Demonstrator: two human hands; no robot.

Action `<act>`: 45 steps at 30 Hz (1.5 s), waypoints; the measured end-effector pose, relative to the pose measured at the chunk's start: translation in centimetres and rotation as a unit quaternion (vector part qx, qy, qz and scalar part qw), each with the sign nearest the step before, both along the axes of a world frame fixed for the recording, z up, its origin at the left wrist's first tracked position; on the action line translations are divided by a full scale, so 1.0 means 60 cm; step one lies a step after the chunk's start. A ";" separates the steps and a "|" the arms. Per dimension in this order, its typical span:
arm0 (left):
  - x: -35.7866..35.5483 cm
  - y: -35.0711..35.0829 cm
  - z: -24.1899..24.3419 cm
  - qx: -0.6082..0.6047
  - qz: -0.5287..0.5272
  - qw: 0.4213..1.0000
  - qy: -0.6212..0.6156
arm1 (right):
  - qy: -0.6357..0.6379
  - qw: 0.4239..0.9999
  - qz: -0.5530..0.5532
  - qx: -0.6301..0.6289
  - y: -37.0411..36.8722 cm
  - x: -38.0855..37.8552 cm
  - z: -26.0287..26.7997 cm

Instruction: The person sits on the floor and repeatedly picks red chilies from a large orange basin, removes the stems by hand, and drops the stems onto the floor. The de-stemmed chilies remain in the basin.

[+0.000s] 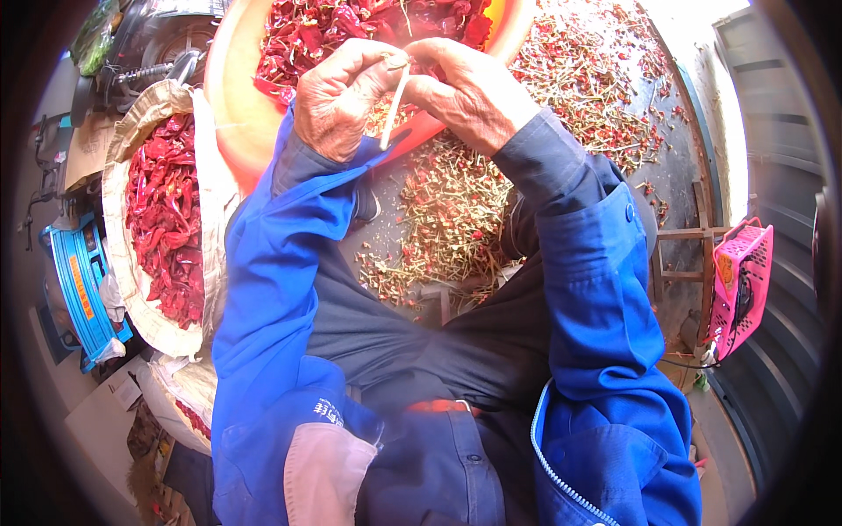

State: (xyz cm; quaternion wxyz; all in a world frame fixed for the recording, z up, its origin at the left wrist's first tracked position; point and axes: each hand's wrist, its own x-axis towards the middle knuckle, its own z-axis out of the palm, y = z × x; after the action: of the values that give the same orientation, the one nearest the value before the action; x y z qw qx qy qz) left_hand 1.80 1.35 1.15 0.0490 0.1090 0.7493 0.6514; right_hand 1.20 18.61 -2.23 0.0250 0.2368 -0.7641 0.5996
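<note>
My two hands meet over the near rim of a large orange plastic basin point(243, 131). A pale dried chilli stem point(396, 108) hangs down between them, its top pinched in the fingertips of my left hand point(342, 98). My right hand point(473, 95) is bent in from the other side, thumb and forefinger at the stem's top. Red chilli skin point(429, 70) shows between those fingers, mostly hidden by them. Dried red chilli peppers point(316, 33) are heaped inside the basin beyond my hands.
Loose stems point(454, 217) cover the floor between my legs, and more stems point(592, 85) spread right of the basin. An open woven sack point(214, 276) of chillies stands at left, near a blue plastic item point(82, 283). A pink perforated basket point(743, 283) rests by a wooden stool point(691, 235).
</note>
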 end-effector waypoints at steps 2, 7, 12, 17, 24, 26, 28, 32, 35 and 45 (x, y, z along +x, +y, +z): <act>-0.001 -0.001 -0.002 -0.002 -0.006 0.999 0.044 | 0.033 0.999 0.012 -0.009 0.001 0.002 0.009; -0.003 -0.005 -0.005 0.003 -0.007 0.997 0.076 | -0.021 0.994 0.003 0.111 0.009 0.009 0.030; -0.006 -0.011 -0.001 0.018 -0.036 0.999 0.013 | -0.014 0.993 -0.002 0.117 0.010 0.012 0.033; -0.004 -0.003 -0.003 -0.012 -0.033 0.997 0.068 | 0.104 0.986 -0.004 0.127 0.010 0.014 0.023; -0.002 0.009 -0.001 -0.174 0.003 0.938 0.301 | 0.184 0.970 -0.003 0.157 0.015 0.016 0.013; -0.002 0.013 0.001 -0.188 0.006 0.918 0.350 | 0.223 0.959 -0.007 0.175 0.015 0.014 0.014; 0.001 0.017 0.003 -0.202 0.016 0.910 0.362 | 0.240 0.950 -0.017 0.200 0.015 0.013 0.018; 0.015 0.020 0.009 -0.171 0.018 0.946 0.275 | 0.179 0.978 0.001 0.112 0.020 0.017 0.027; 0.015 0.022 0.007 -0.079 0.028 0.986 0.146 | 0.165 0.981 0.009 0.100 0.024 0.014 0.027; 0.010 0.027 -0.005 -0.263 0.018 0.907 0.329 | 0.174 0.959 -0.042 0.218 0.003 0.005 -0.013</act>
State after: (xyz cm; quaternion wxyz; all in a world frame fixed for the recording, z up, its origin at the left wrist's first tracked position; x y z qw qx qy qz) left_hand 2.38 2.94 0.82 -0.1852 0.2871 0.8689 0.3582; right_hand 1.52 18.79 -2.99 0.1299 0.3050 -0.8695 0.3662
